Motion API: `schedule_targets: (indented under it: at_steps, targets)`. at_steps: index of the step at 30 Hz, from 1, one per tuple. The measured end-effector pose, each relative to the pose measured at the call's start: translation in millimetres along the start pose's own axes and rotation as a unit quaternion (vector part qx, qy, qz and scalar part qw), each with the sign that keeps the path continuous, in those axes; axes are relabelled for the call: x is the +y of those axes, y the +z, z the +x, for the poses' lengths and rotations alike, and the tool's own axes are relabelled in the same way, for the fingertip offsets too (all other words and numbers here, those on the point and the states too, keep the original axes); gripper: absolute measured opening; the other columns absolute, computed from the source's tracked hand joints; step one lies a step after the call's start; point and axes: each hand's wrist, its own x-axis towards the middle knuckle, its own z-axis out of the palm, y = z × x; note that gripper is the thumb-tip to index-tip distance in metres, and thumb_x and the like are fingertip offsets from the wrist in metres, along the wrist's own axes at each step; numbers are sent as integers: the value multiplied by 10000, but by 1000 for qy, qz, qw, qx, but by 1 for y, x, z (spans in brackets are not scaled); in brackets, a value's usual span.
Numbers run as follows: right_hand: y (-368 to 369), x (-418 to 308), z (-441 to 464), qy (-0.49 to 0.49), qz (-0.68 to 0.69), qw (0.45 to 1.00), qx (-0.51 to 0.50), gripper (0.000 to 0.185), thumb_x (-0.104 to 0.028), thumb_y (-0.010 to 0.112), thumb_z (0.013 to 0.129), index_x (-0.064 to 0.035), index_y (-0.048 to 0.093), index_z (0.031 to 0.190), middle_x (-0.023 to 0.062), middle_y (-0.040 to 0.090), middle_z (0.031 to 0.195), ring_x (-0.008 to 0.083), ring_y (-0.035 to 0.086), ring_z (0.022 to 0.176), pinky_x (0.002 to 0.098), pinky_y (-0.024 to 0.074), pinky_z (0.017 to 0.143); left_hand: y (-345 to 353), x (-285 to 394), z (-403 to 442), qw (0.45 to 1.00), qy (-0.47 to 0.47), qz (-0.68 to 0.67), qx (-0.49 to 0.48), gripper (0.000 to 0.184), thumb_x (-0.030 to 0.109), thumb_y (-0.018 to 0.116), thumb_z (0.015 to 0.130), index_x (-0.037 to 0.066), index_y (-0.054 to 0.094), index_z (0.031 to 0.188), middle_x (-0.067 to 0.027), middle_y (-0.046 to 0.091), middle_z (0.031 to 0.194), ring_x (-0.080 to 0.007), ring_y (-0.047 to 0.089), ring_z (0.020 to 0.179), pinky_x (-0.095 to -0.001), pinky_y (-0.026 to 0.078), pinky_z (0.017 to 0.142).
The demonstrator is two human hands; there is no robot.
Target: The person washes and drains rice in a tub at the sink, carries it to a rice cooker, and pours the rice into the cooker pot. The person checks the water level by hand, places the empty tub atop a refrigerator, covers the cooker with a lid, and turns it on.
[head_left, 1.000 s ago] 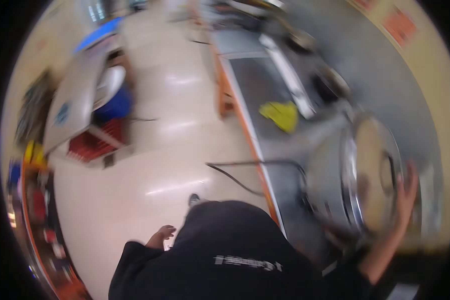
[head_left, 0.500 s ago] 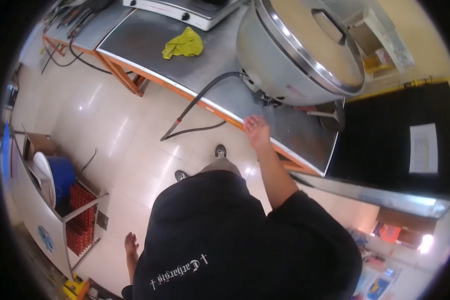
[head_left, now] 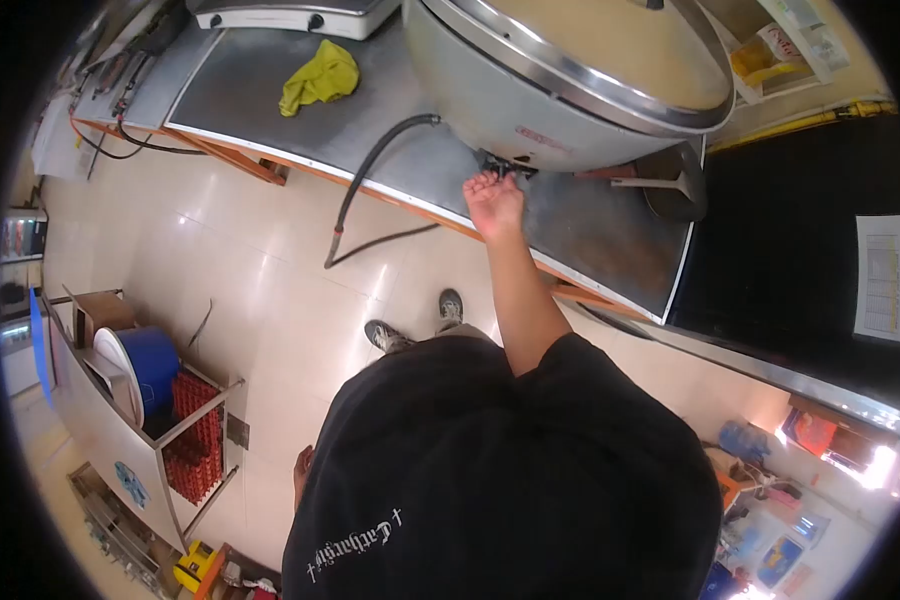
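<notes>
A large grey cooker (head_left: 530, 110) with a shiny metal rim and a tan lid stands on the dark-topped table (head_left: 610, 250). My right hand (head_left: 495, 205) is at the black fitting (head_left: 510, 165) low on the cooker's front, fingers curled; what they grip is too small to make out. From the cooker's base a black hose (head_left: 360, 180) loops down past the table edge. My left hand (head_left: 303, 465) hangs low beside my body, mostly hidden by the black shirt. To the left of the cooker lies a crumpled yellow-green cloth (head_left: 320, 78).
A white stove (head_left: 295, 18) stands behind the cloth. Beside the cooker's right side rests a dark pan (head_left: 685, 185). At the lower left, a metal-framed table (head_left: 110, 430) stands near a blue bucket (head_left: 155, 370) and a red crate (head_left: 195, 440). My shoes are on the tiled floor.
My right hand has gone from the far side of the lid, down past the table edge, to the fitting under the cooker. The view has turned toward the table. My left hand is now more hidden.
</notes>
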Motion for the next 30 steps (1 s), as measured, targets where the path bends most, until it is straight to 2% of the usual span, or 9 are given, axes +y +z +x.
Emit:
schedule_targets:
  at_steps: [3, 6, 11, 18, 22, 25, 27, 28, 30]
  targets:
    - [24, 4, -14, -55, -57, 988, 130, 301, -361, 447, 1021, -108, 473, 860, 23, 442, 742, 221, 480, 778, 377, 433, 810, 32, 18, -10, 999, -11, 34, -22, 426, 212, 580, 982, -26, 490, 1322, -129, 609, 1178, -181, 576, 1058, -292, 464, 931]
    - [16, 4, -10, -87, -119, 978, 147, 333, -397, 551, 971, -77, 491, 905, 31, 478, 776, 194, 497, 746, 356, 462, 799, 48, 23, -12, 998, -17, 56, -35, 430, 214, 580, 981, -25, 487, 1326, -134, 605, 1187, -187, 573, 1071, -297, 462, 937]
    - [13, 9, -7, -164, -262, 939, 149, 249, -313, 529, 1004, -90, 486, 904, 37, 502, 770, 165, 509, 710, 319, 493, 726, 36, 6, -11, 995, -16, 91, -46, 436, 217, 581, 981, -23, 483, 1332, -143, 599, 1202, -198, 566, 1092, -305, 458, 947]
    - [4, 10, 13, -274, -560, 749, 225, 274, -284, 504, 1013, -18, 512, 950, 50, 530, 768, 147, 538, 652, 284, 517, 596, -51, -33, -19, 990, -22, 133, -37, 445, 220, 581, 980, -20, 478, 1341, -155, 591, 1223, -213, 557, 1122, -317, 453, 961]
    - [12, 7, 10, -259, -551, 763, 217, 296, -284, 541, 996, 12, 538, 984, 77, 589, 835, 150, 596, 717, 302, 528, 620, -123, -59, -52, 988, -47, 147, -1, 451, 223, 582, 980, -18, 475, 1346, -162, 586, 1235, -221, 552, 1139, -323, 451, 970]
    - [10, 4, -8, -260, -643, 686, 219, 327, -305, 591, 957, 10, 557, 1038, 133, 648, 934, 226, 662, 798, 369, 544, 676, -172, -88, -89, 985, -74, 151, 36, 455, 224, 582, 979, -16, 472, 1349, -167, 583, 1244, -227, 548, 1152, -329, 448, 976]
    - [11, -5, -14, -336, -850, 353, 200, 403, -358, 649, 896, -6, 569, 1076, 171, 668, 1024, 335, 676, 896, 451, 534, 772, -194, -114, -117, 984, -90, 145, 57, 457, 225, 582, 979, -15, 471, 1352, -171, 581, 1250, -232, 546, 1161, -332, 447, 980]
    - [18, -6, -19, -338, -848, 358, 193, 403, -358, 649, 896, -6, 569, 1076, 171, 668, 1024, 335, 676, 896, 451, 534, 772, -199, -129, -131, 983, -100, 142, 65, 459, 226, 582, 979, -15, 470, 1353, -172, 579, 1253, -234, 545, 1165, -334, 446, 982]
    - [39, -3, -47, -293, -910, 227, 187, 479, -411, 665, 864, -29, 541, 1124, 183, 649, 1092, 409, 641, 971, 500, 508, 835, -201, -156, -158, 981, -120, 134, 76, 461, 227, 582, 979, -14, 468, 1355, -176, 577, 1259, -238, 542, 1174, -337, 445, 986]
